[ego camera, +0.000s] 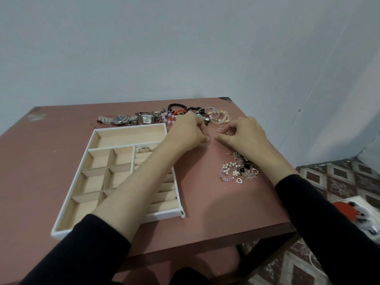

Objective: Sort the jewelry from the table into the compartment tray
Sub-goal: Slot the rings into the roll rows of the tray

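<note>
The white compartment tray [68,192] with beige lining lies on the left of the pink table [216,212]; one silver ring [143,149] sits in its ring-roll section. My left forearm crosses over the tray. My left hand [188,130] has curled fingers and pinches a small ring [206,135] just above the table. My right hand [241,133] is close beside it, thumb and forefinger tips together on a tiny piece too small to identify. Small loose pieces [219,129] lie between the hands. Two watches [118,119] and beaded bracelets [174,106] lie along the far edge.
A tangle of pearl and crystal jewelry [238,169] lies under my right wrist. Pale hoop bracelets [219,116] sit at the far right corner. The table's right edge drops to a patterned floor [339,175], where a red and white object [349,210] lies.
</note>
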